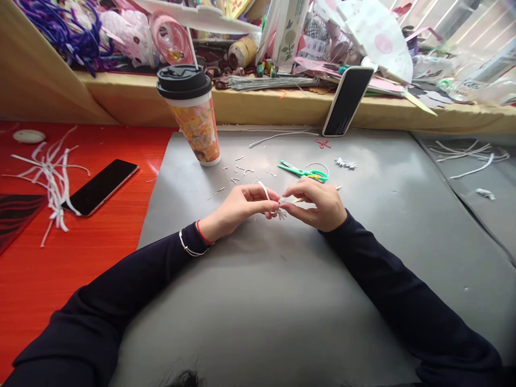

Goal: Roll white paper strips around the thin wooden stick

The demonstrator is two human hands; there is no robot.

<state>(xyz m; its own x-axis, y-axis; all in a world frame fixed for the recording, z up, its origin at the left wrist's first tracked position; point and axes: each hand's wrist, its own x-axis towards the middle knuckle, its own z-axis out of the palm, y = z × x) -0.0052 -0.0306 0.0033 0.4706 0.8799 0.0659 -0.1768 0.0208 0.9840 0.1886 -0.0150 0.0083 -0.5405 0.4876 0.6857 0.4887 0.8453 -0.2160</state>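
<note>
My left hand (253, 203) pinches a small white twisted-strip piece (281, 214), whose frayed end hangs below the fingers. One white strip (264, 189) sticks up over the left fingers. Close against it, my right hand (318, 203) is closed, with thumb and forefinger at the same piece. A thin pale stick (298, 200) passes through the right hand, its other end showing behind the knuckles. Just beyond my hands lie green-handled scissors (300, 171). Farther right rests a finished-looking white knotted piece (345, 163), with a small red knotted piece (322, 143) behind it.
A lidded paper cup (197, 123) stands at the back left of the grey mat (258, 301). A phone (349, 102) leans upright at the back; another phone (102, 185) lies left, beside loose white strips (52, 177). Craft supplies crowd the ledge (129, 88). White scraps (246, 172) are scattered about.
</note>
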